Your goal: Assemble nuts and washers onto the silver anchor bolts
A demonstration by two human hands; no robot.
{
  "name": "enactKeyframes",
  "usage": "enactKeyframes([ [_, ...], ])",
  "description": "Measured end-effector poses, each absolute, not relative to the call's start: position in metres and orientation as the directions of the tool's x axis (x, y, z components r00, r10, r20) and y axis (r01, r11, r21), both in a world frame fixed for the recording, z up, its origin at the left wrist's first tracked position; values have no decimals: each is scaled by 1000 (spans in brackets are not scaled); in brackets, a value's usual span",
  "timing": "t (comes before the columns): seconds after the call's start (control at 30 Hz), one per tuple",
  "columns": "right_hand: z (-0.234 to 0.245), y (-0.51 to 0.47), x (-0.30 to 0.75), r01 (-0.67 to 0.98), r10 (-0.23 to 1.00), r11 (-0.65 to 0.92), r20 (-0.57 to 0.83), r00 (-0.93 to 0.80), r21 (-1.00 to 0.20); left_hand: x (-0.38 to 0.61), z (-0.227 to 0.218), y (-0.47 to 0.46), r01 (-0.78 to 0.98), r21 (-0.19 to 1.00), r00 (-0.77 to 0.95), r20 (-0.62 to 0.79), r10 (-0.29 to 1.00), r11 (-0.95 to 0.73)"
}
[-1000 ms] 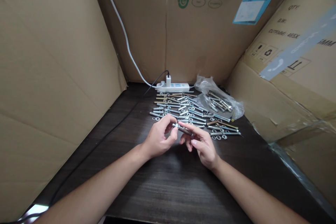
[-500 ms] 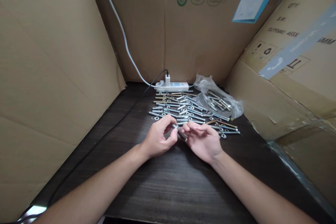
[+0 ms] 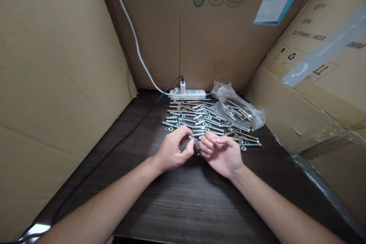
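Note:
Both of my hands meet over the middle of the dark wooden table. My left hand pinches the silver head end of a metal bolt between thumb and fingers. My right hand is palm up, its fingers curled round the bolt's other end, so most of the shaft is hidden. Just beyond my fingers lies a spread of several silver bolts and washers in rough rows.
A clear plastic bag with more bolts lies at the back right. A white power strip with a white cable and a black cable sits against the back. Cardboard boxes wall in the table on the left, back and right.
My right hand has turned from palm down to palm up and closed round the bolt. The bolt now shows less of its shaft. My left hand has stayed put.

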State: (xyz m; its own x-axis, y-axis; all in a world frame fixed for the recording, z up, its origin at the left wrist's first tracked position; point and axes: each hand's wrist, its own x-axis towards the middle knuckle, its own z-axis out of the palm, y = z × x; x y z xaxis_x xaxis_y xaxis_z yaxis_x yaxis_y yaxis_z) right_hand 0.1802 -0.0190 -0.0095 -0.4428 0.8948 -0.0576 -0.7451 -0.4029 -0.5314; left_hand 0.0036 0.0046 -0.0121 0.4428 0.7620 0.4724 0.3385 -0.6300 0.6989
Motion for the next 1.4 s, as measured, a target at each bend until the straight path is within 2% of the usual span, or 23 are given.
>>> enactKeyframes([
  [0.33, -12, -20, 180, -740, 906, -365, -31, -422, -565, 3, -14, 5, 347, 714, 440, 449, 778, -609],
  [0.47, -17, -17, 180, -701, 929, -300, -30, -370, -647, 3, -14, 5, 352, 724, 441, 431, 787, -593],
  [0.53, -21, -16, 178, -594, 948, -219, -23, -318, -774, 3, -14, 4, 347, 730, 442, 427, 789, -589],
  [0.57, -24, -16, 177, -490, 954, -159, -6, -299, -857, 3, -13, 4, 342, 731, 442, 429, 788, -590],
  [0.63, -28, -17, 174, -209, 953, -10, 54, -297, -978, 3, -11, 4, 326, 733, 442, 440, 781, -597],
  [0.67, -30, -18, 173, -76, 945, 64, 84, -317, -995, 3, -10, 4, 317, 733, 439, 450, 778, -602],
  [0.73, -32, -21, 172, 92, 920, 170, 125, -370, -981, 3, -9, 4, 301, 734, 421, 471, 775, -609],
  [0.97, -27, -26, 169, 231, 901, 309, 206, -381, -923, 2, -12, 6, 277, 783, 386, 440, 811, -557],
  [1.13, -22, -20, 172, 183, 960, 222, 182, -212, -958, 2, -16, 11, 244, 839, 356, 388, 850, -486],
  [1.23, -17, -5, 192, 188, 977, 213, 205, -64, -959, 2, -16, 14, 288, 842, 376, 339, 862, -456],
  [1.3, -15, 9, 215, 317, 948, 257, 302, 102, -913, 2, -16, 15, 328, 829, 413, 305, 858, -452],
  [1.4, -18, 27, 260, 645, 855, 220, 463, 234, -732, 1, -17, 16, 366, 804, 455, 285, 844, -469],
])
